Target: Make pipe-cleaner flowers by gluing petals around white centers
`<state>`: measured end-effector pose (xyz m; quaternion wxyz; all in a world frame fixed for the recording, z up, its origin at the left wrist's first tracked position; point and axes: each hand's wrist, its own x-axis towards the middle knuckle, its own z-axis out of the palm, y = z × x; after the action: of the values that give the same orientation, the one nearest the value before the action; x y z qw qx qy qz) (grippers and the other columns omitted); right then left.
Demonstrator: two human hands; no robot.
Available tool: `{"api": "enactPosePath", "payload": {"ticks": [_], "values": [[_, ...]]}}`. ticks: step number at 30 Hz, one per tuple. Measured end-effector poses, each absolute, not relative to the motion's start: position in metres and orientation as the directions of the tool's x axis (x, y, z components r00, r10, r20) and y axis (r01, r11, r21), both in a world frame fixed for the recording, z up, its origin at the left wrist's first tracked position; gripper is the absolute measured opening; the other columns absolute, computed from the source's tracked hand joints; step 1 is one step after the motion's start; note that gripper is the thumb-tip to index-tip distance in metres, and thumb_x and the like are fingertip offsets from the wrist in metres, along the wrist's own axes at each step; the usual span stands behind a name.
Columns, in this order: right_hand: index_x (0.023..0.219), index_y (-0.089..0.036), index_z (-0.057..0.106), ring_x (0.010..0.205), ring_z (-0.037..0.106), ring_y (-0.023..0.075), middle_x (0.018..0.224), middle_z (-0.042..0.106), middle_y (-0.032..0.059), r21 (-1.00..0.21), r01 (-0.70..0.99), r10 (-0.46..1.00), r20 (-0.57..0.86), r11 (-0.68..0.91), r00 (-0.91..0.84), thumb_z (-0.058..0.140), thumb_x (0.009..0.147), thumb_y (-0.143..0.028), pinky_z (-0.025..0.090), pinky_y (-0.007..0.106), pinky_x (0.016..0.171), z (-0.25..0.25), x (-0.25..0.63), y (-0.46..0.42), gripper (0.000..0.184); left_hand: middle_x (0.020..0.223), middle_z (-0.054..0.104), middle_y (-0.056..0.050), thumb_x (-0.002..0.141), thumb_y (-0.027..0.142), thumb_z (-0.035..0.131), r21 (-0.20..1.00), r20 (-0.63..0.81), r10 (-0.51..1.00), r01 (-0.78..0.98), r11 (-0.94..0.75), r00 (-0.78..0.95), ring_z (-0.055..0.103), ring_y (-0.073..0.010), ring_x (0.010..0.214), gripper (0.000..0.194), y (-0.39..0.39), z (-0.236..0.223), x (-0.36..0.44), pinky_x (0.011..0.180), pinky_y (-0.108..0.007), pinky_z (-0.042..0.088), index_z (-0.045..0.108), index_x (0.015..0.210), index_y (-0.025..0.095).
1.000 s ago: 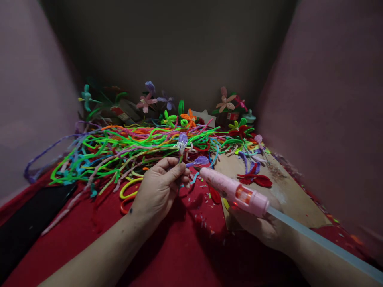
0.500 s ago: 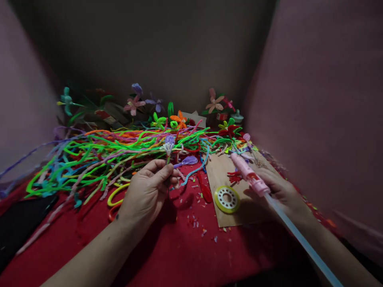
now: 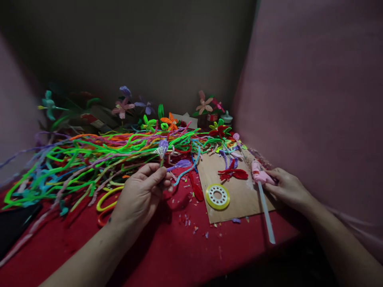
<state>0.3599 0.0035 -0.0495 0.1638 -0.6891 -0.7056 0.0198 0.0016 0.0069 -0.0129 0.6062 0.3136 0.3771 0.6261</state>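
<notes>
My left hand [image 3: 143, 187] pinches the green stem of a small pipe-cleaner flower [image 3: 162, 149], with white tips in its middle and one purple petal on it. Just beside those fingers is a loose purple petal loop [image 3: 181, 164]; whether the fingers touch it I cannot tell. At the right, my right hand [image 3: 289, 187] is closed round the handle of a pink glue gun [image 3: 259, 173]. A long pale glue stick [image 3: 266, 213] juts from its back end toward me. The gun is over the right side of a wooden board [image 3: 239, 203].
A yellow tape roll [image 3: 218, 196] and red pipe-cleaner pieces [image 3: 235, 174] lie on the board. A tangle of coloured pipe cleaners [image 3: 98, 151] spreads across the red cloth [image 3: 185, 255]. Scissors with yellow and orange handles [image 3: 109, 199] lie by my left wrist. Finished flowers [image 3: 204, 104] stand behind.
My right hand has lowered the glue gun and moved it away from the flower, to the board's right side. The left hand still holds the flower. The whole view has shifted slightly.
</notes>
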Motion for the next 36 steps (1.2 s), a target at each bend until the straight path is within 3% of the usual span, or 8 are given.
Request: {"api": "enactPosePath", "payload": {"ticks": [4, 6, 9, 12, 15, 18, 26, 36], "values": [[0.093, -0.017, 0.068, 0.081, 0.058, 0.0295, 0.087, 0.061, 0.0141, -0.26, 0.96, 0.937, 0.35, 0.108, -0.011, 0.055, 0.07, -0.038, 0.045, 0.039, 0.069, -0.033, 0.351, 0.0, 0.034, 0.058, 0.062, 0.0, 0.062, 0.011, 0.075, 0.817, -0.059, 0.998, -0.575, 0.035, -0.024, 0.055, -0.0093, 0.048, 0.024, 0.004, -0.015, 0.002, 0.045, -0.018, 0.047, 0.054, 0.072, 0.016], [0.086, -0.02, 0.069, 0.086, 0.057, 0.0308, 0.09, 0.062, 0.0145, -0.391, 0.901, 0.899, 0.438, 0.19, 0.0, 0.055, 0.073, -0.038, 0.043, 0.041, 0.073, -0.02, 0.325, -0.008, 0.026, 0.059, 0.061, 0.001, 0.064, 0.01, 0.073, 0.788, -0.056, 0.998, -0.614, 0.043, -0.003, 0.055, -0.0089, 0.049, 0.023, 0.002, -0.016, 0.004, 0.045, -0.018, 0.047, 0.054, 0.074, 0.016], [0.078, -0.022, 0.071, 0.083, 0.06, 0.0235, 0.086, 0.067, 0.0083, -0.795, 0.525, 0.952, 0.26, 0.305, -0.159, 0.057, 0.078, -0.037, 0.044, 0.035, 0.073, -0.007, 0.262, -0.021, 0.02, 0.061, 0.06, 0.001, 0.067, 0.008, 0.071, 0.736, -0.048, 0.998, -0.673, 0.07, 0.051, 0.055, -0.0088, 0.051, 0.021, -0.002, -0.017, 0.008, 0.046, -0.019, 0.047, 0.054, 0.076, 0.017], [0.083, -0.02, 0.073, 0.065, 0.057, 0.015, 0.072, 0.067, 0.0037, -0.998, 0.068, 0.984, -0.01, 0.002, -0.177, 0.065, 0.074, -0.034, 0.043, 0.028, 0.061, -0.009, 0.196, -0.027, 0.019, 0.062, 0.06, 0.001, 0.069, 0.006, 0.069, 0.705, -0.066, 0.992, -0.699, 0.12, 0.103, 0.055, -0.0081, 0.052, 0.019, -0.007, -0.017, 0.012, 0.048, -0.019, 0.048, 0.055, 0.076, 0.017], [0.081, -0.016, 0.073, 0.06, 0.055, 0.0098, 0.07, 0.067, 0.0027, -0.912, -0.385, 0.965, -0.043, -0.144, -0.259, 0.07, 0.07, -0.027, 0.042, 0.022, 0.057, -0.018, 0.153, -0.025, 0.016, 0.063, 0.062, 0.0, 0.07, 0.006, 0.068, 0.693, -0.074, 0.986, -0.703, 0.16, 0.152, 0.056, -0.0075, 0.052, 0.017, -0.011, -0.019, 0.013, 0.049, -0.017, 0.049, 0.057, 0.078, 0.016], [0.075, -0.015, 0.071, 0.057, 0.056, 0.0074, 0.069, 0.067, 0.0021, -0.787, -0.597, 0.964, 0.011, -0.155, -0.266, 0.071, 0.07, -0.022, 0.041, 0.018, 0.053, -0.022, 0.137, -0.022, 0.009, 0.063, 0.062, 0.0, 0.07, 0.007, 0.069, 0.69, -0.074, 0.981, -0.7, 0.182, 0.182, 0.056, -0.0077, 0.052, 0.017, -0.014, -0.02, 0.015, 0.048, -0.017, 0.049, 0.058, 0.08, 0.016], [0.067, -0.014, 0.067, 0.048, 0.053, 0.0089, 0.059, 0.062, -0.0001, -0.787, -0.61, 0.975, 0.054, -0.091, -0.216, 0.071, 0.068, -0.021, 0.042, 0.021, 0.046, -0.019, 0.135, -0.018, 0.008, 0.064, 0.062, 0.0, 0.068, 0.01, 0.071, 0.748, -0.086, 0.977, -0.635, 0.191, 0.193, 0.056, -0.008, 0.052, 0.015, -0.02, -0.017, 0.016, 0.046, -0.017, 0.046, 0.06, 0.076, 0.015], [0.069, -0.02, 0.073, 0.057, 0.049, 0.0071, 0.062, 0.063, -0.0029, -0.908, -0.41, 0.973, 0.167, 0.089, -0.158, 0.073, 0.066, -0.018, 0.041, 0.021, 0.059, -0.007, 0.147, -0.017, 0.003, 0.065, 0.059, 0.003, 0.063, 0.017, 0.075, 0.927, 0.042, 0.999, -0.373, -0.03, 0.025, 0.052, -0.0065, 0.063, 0.011, -0.021, -0.014, 0.011, 0.063, -0.017, 0.041, 0.065, 0.065, 0.015]]}}
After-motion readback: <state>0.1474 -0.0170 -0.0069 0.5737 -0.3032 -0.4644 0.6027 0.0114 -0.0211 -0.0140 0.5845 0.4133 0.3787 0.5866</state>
